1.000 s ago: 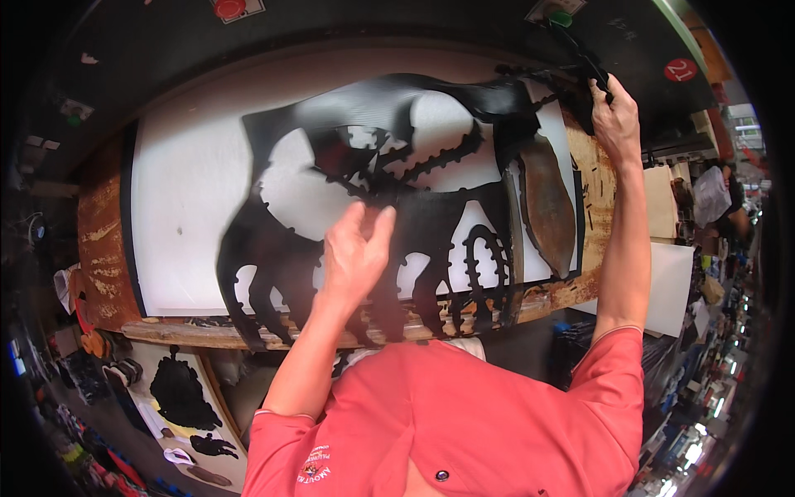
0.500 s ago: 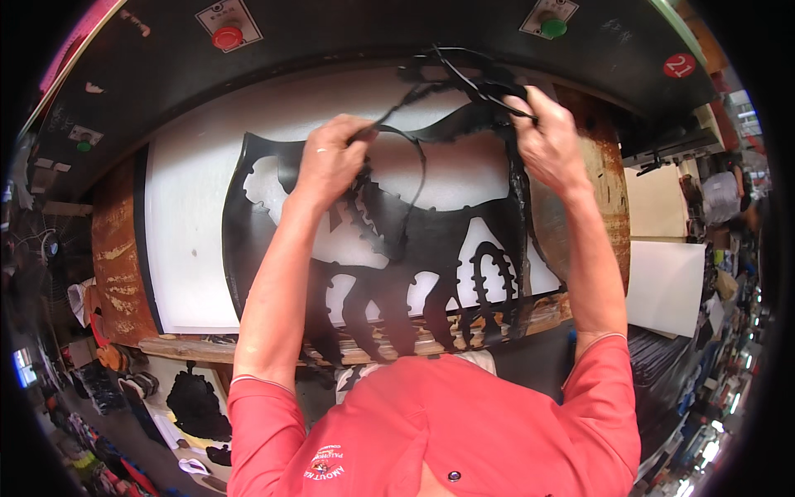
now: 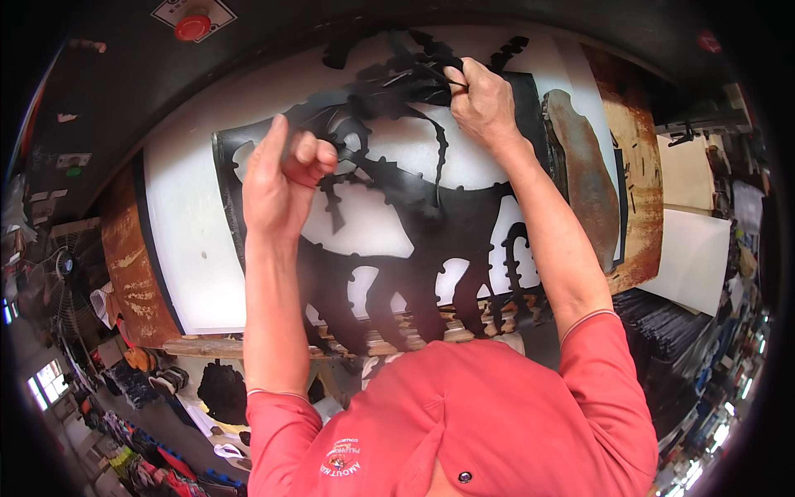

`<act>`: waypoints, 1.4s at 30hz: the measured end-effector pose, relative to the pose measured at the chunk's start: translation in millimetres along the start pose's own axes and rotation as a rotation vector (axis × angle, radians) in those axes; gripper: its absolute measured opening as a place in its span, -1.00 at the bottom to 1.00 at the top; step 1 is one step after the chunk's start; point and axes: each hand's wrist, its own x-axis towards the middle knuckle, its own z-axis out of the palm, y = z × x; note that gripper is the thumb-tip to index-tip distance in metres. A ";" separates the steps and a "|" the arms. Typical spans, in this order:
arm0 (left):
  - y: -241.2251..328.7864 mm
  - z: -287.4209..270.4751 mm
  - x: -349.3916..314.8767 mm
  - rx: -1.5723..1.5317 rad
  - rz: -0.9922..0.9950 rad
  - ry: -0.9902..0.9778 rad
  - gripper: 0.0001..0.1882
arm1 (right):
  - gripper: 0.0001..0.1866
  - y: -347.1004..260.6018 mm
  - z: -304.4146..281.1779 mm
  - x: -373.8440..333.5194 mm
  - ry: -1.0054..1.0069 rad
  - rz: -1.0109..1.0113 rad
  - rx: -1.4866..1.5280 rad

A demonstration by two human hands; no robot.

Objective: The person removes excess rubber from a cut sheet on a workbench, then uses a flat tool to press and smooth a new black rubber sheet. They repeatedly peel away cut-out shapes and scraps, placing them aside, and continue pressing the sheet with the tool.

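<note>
A black leather-like sheet point(image 3: 451, 228) with large cut-outs and notched edges lies over a white board point(image 3: 182, 248), its lower strips hanging past the near edge. My right hand point(image 3: 484, 103) is closed on a thin black strip, part of a tangle of notched black offcuts point(image 3: 385, 91) at the far side of the sheet. Above the sheet's left part is my left hand point(image 3: 281, 178), its fingers apart and partly bent, with nothing visible in them. A curved, notched strip point(image 3: 441, 153) hangs down across a cut-out between the hands.
A dark machine beam with a red button point(image 3: 193, 27) spans the far side. To the right lie a rusty metal plate point(image 3: 580, 157) and a white sheet point(image 3: 687, 261). A fan point(image 3: 65, 263) stands at left. Wooden edging point(image 3: 207, 348) runs along the near side.
My left hand has let go of the black strip, moved left and spread its fingers. My right hand has moved left and farther away, still gripping. The view has shifted slightly.
</note>
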 end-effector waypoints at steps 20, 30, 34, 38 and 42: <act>-82.3 28.0 30.6 1.432 0.253 0.459 -0.44 | -0.72 -77.4 -155.6 -27.5 0.008 0.484 1.378; -48.9 36.7 18.3 1.583 0.201 0.326 -0.51 | -0.69 -64.9 -170.8 -36.0 0.032 0.573 1.823; -33.8 47.5 58.2 1.738 0.694 0.020 -0.50 | -0.73 -66.6 -169.0 -45.8 0.001 0.587 1.846; -55.9 42.8 99.7 1.201 -0.292 -0.360 -0.54 | -0.73 -82.4 -160.7 -52.3 0.017 0.607 1.774; -91.6 35.5 113.8 1.288 0.173 0.026 -0.72 | -0.81 -130.1 -141.0 -79.0 -0.122 0.351 1.125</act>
